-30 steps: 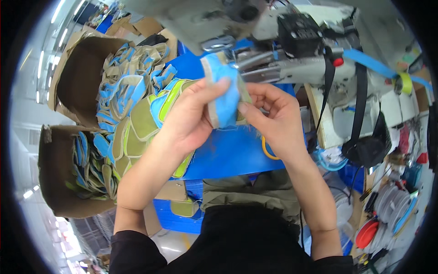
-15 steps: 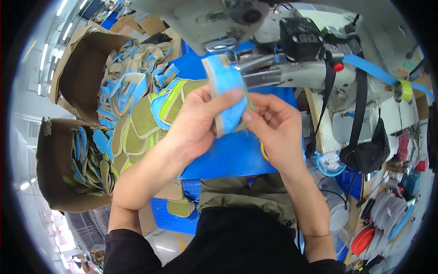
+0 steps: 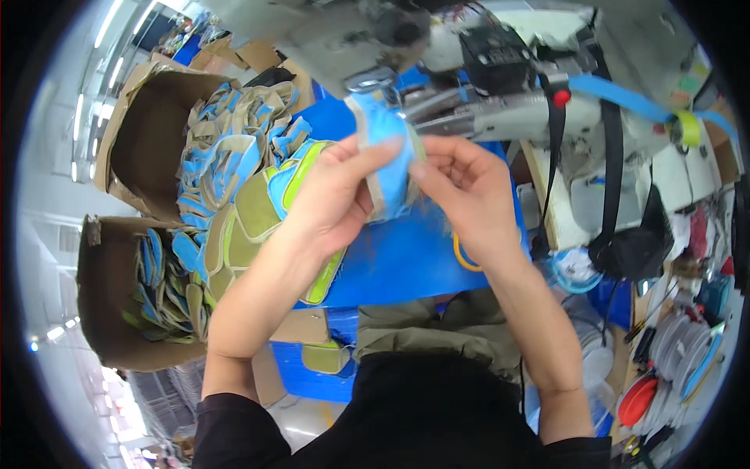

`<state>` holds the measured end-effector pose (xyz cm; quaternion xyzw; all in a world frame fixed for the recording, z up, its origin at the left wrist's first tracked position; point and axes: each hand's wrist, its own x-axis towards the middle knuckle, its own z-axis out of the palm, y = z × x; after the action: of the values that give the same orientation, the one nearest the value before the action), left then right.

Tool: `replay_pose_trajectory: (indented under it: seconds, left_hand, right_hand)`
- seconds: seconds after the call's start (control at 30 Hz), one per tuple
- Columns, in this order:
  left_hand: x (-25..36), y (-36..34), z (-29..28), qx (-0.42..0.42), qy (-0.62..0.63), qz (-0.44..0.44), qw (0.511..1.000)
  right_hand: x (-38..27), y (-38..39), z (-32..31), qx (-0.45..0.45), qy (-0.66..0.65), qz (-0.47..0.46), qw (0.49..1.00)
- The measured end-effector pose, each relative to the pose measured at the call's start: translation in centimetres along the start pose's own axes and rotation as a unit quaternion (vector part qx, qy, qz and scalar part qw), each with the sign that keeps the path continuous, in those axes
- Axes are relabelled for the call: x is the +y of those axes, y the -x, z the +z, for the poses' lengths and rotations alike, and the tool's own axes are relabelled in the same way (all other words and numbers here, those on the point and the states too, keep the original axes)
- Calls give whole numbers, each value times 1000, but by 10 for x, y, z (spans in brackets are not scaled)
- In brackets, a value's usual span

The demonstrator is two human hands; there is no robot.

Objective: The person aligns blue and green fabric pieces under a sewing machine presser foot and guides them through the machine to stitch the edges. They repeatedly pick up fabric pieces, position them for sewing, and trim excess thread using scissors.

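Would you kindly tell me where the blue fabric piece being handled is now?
In the head view, the blue fabric piece is just above centre, held between the left hand and right hand, beside the grey machine.

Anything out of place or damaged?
An olive-green piece lies past the near edge of the blue worktop, apart from the similar pieces heaped on it; possibly stray. The held blue piece is too blurred to check for damage.

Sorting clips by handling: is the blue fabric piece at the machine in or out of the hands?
In: the left hand has its thumb across the fabric piece, and the right hand pinches its right edge.
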<state>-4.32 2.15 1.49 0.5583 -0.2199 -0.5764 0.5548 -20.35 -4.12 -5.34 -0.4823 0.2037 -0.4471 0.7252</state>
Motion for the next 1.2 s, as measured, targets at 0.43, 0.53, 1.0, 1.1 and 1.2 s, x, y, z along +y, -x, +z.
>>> replay_pose_trajectory:
  seconds: [0.43,0.53,1.0,1.1,1.2]
  left_hand:
    - [-3,7,-2,-32,14,9,999]
    - [-5,11,5,-17,-24,43,999]
    - [-11,8,-5,-27,-96,90,991]
    - [-8,1,-7,-19,-103,100,989]
    - [-9,-3,-7,-10,-114,129,985]
  right_hand:
    - [1,6,-4,28,108,-53,992]
    - [3,3,-6,21,155,-81,984]
    - [14,0,6,68,147,-87,983]
    - [8,-8,10,75,174,-68,979]
    - [8,-9,9,68,171,-76,980]
